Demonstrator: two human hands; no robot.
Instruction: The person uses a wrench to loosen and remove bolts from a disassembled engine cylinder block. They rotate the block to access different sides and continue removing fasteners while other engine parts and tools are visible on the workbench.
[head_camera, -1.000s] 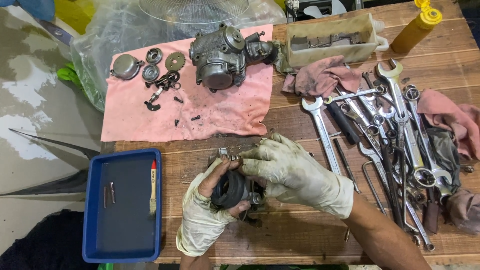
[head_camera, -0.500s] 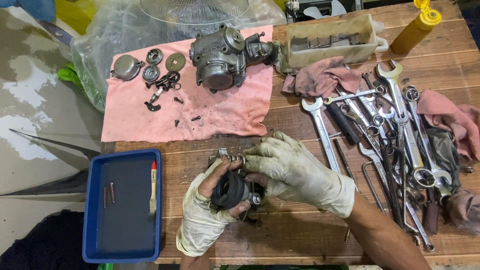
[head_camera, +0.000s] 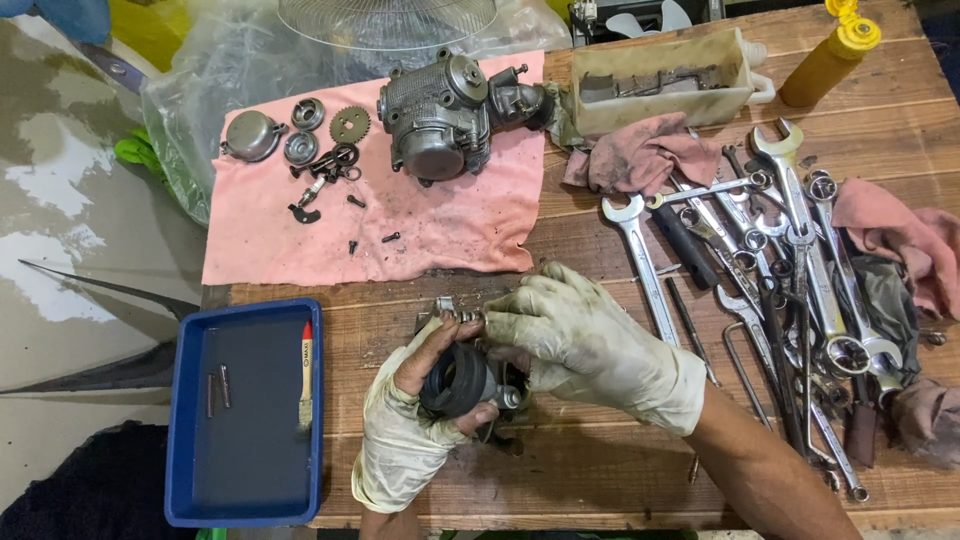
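I see my left hand (head_camera: 405, 430), in a grimy glove, wrapped around a small carburetor body (head_camera: 462, 380) with a black rubber ring at its mouth — it sits low on the wooden table (head_camera: 600, 470), just right of the blue tray (head_camera: 190, 500). My right hand (head_camera: 575, 340) curls over the part's top, fingertips pinched on a small metal fitting (head_camera: 455, 312). A brush (head_camera: 306, 375) lies in the tray. Above, the pink cloth (head_camera: 440, 230) carries a larger engine part (head_camera: 440, 115) — wrenches (head_camera: 790, 260) are heaped to the right.
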